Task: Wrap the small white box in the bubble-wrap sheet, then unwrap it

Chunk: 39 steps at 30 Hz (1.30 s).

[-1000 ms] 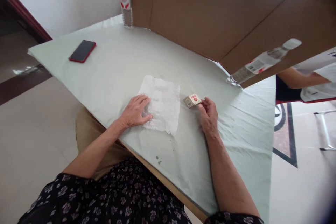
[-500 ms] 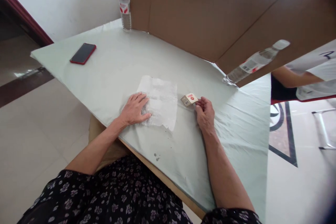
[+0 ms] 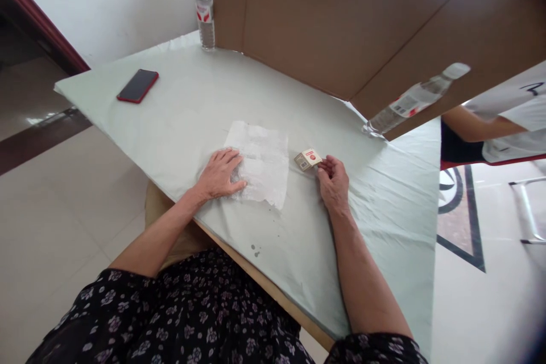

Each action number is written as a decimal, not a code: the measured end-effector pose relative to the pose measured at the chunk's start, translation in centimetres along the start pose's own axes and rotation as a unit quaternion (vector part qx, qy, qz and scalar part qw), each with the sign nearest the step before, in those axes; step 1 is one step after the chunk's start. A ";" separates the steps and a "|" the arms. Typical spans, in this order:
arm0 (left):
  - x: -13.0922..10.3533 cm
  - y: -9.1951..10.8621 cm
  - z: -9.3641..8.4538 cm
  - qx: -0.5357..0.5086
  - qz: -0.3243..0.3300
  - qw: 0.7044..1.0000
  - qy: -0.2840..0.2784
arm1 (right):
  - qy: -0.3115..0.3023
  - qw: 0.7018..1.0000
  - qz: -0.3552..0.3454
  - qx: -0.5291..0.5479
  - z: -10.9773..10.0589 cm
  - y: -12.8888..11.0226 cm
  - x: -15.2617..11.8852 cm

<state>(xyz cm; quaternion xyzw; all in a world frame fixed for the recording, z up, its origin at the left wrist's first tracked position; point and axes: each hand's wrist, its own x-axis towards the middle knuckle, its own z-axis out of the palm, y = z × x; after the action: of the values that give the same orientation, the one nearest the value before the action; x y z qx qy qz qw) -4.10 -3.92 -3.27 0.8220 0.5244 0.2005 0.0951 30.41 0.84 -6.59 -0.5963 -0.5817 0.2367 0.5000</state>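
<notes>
A white, wrinkled sheet of tissue (image 3: 264, 165) lies flat on the pale green tablecloth (image 3: 187, 96). My left hand (image 3: 220, 175) rests on its left edge, palm down with the fingers spread. To the right of the sheet is a small cream and brown box (image 3: 307, 159) with a red mark on it. My right hand (image 3: 334, 182) pinches the box at its right end, between thumb and fingers.
A phone (image 3: 138, 86) in a red case lies at the left. One water bottle (image 3: 206, 14) stands at the back, another (image 3: 413, 103) at the right, both beside a tall brown cardboard panel (image 3: 307, 17). Beyond the panel shows a person's arm (image 3: 478, 125).
The small box has tilted slightly in my right hand. My left hand stays on the sheet. The whole view has shifted a little.
</notes>
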 end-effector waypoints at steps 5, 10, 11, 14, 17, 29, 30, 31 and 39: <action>0.0 0.0 0.1 0.002 0.001 1.000 0.002 | 0.005 1.000 0.003 0.002 0.0 -0.5 -0.1; -0.1 0.1 0.1 0.006 0.003 1.000 0.004 | 0.010 1.000 0.008 0.009 0.0 -0.4 -0.1; -0.1 0.1 0.1 0.007 0.002 1.000 0.005 | 0.010 1.000 0.008 0.010 0.0 -0.4 -0.1; 0.0 0.2 0.1 0.006 -0.005 1.000 0.004 | 0.010 1.000 0.006 0.017 0.0 -0.3 -0.1; 0.0 0.3 0.0 0.005 -0.010 1.000 -0.001 | 0.007 1.000 0.011 0.023 -0.1 -0.3 -0.1; -0.1 0.2 0.1 -0.001 -0.006 1.000 0.004 | -0.050 0.993 -0.013 -0.104 0.2 -1.8 0.3; -0.1 0.2 0.1 -0.005 -0.008 1.000 0.008 | -0.048 0.992 -0.016 -0.119 0.2 -2.2 0.3; -0.1 0.1 0.1 -0.011 -0.010 1.000 0.013 | -0.044 0.991 -0.018 -0.126 0.1 -2.7 0.3; -0.1 -0.4 0.0 -0.057 -0.032 0.997 0.040 | -0.178 0.973 -0.140 -0.055 2.9 -10.6 -1.2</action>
<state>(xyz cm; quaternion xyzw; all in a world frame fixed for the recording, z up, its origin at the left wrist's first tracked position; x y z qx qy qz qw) -4.51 -3.85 -3.50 0.7896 0.5412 0.2598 0.1270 22.84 -1.20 1.14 -0.4842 -0.7508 0.2346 0.3831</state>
